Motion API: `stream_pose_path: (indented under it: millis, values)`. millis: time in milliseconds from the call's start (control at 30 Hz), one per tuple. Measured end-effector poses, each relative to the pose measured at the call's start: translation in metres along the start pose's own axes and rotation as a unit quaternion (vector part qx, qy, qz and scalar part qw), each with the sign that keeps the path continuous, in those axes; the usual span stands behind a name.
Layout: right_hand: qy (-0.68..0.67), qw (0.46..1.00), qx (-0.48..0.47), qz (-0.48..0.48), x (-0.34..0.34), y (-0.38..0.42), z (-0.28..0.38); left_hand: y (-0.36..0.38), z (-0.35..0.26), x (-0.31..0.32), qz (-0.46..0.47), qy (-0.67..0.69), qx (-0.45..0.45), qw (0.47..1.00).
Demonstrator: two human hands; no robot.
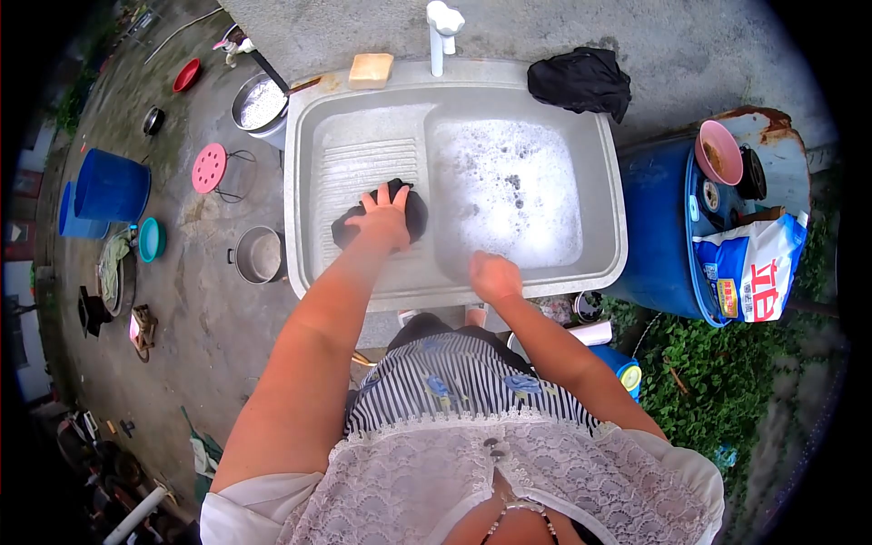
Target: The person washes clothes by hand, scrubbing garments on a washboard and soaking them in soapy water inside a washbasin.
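My left hand (pixel 385 221) lies spread over a wet, bunched black cloth (pixel 416 216), pressing it against the ribbed washboard (pixel 368 159) in the left part of the sink (pixel 298 227). At the near rim of the right basin, my right hand (pixel 496 276) is closed in a fist; whether anything is inside it is hidden. Beside that fist, white suds and water (pixel 513 191) fill the basin. A tan bar of soap (pixel 371 71) sits on the sink's back ledge, left of the white tap (pixel 443 36). Another black cloth (pixel 579 82) hangs over the back right corner.
Right of the sink stands a blue barrel (pixel 649 227) bearing a pink bowl (pixel 719 153) and a detergent bag (pixel 754 265). A metal pot (pixel 260 254), a pink stool (pixel 210 168) and a blue bucket (pixel 111 184) are on the ground at left.
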State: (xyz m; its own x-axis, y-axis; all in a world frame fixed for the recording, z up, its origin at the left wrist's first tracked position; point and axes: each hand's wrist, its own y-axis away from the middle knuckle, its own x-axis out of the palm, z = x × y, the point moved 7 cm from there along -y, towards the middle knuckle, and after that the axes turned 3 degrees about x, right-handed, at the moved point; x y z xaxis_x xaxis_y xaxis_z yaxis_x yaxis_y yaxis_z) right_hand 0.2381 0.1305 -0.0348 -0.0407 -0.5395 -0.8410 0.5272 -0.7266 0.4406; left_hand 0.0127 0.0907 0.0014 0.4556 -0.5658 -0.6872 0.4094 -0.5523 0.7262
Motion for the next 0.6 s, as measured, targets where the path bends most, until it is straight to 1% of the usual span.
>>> stream_pose_path:
  millis: [467,533,600]
  values:
    - [-0.012,1.0,-0.004,-0.018,-0.001,0.0,-0.005,-0.003,-0.004,0.001,-0.001,-0.002,-0.005,1.0]
    - [-0.007,1.0,0.007,0.005,0.003,-0.002,-0.008,-0.004,-0.005,0.001,-0.001,-0.001,-0.005,1.0]
    - [-0.007,1.0,0.003,0.001,0.004,-0.003,-0.009,-0.004,-0.005,0.001,-0.001,0.0,-0.005,1.0]
